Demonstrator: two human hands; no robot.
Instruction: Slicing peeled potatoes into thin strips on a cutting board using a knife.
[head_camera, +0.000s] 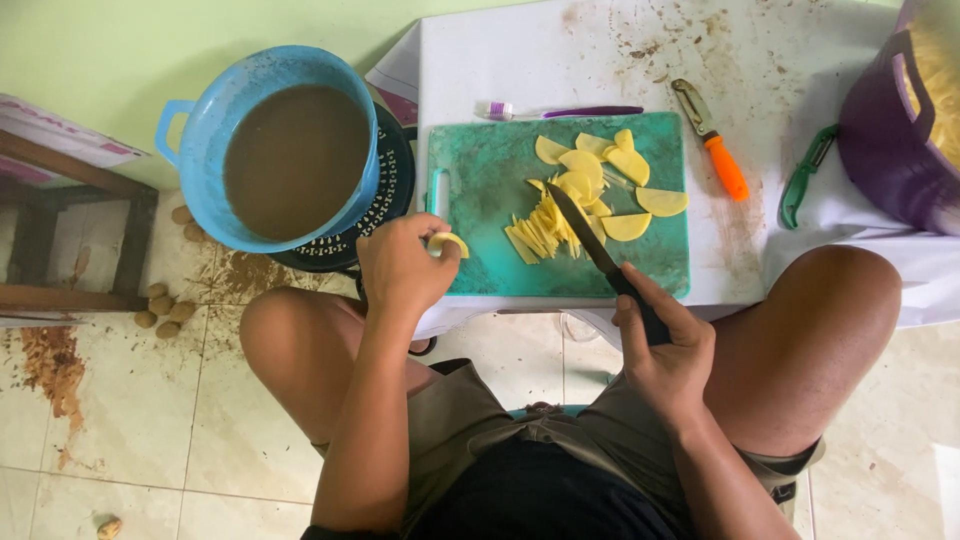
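A green cutting board (480, 160) lies on a low white table (560, 60) in front of my knees. Yellow potato slices (612, 165) and a pile of thin yellow strips (538, 232) lie on the board. My right hand (662, 340) grips the black handle of a knife (585, 232), whose blade points up and left across the slices. My left hand (400, 265) is at the board's near left corner, holding a small yellow potato piece (447, 241) between its fingertips.
A blue bucket (215, 110) of brown water sits on a black basket (395, 190) left of the table. An orange-handled peeler (715, 140), a green peeler (805, 170) and a purple toothbrush (570, 111) lie on the table. A purple basket (885, 130) stands at right. Small potatoes (160, 305) lie on the floor.
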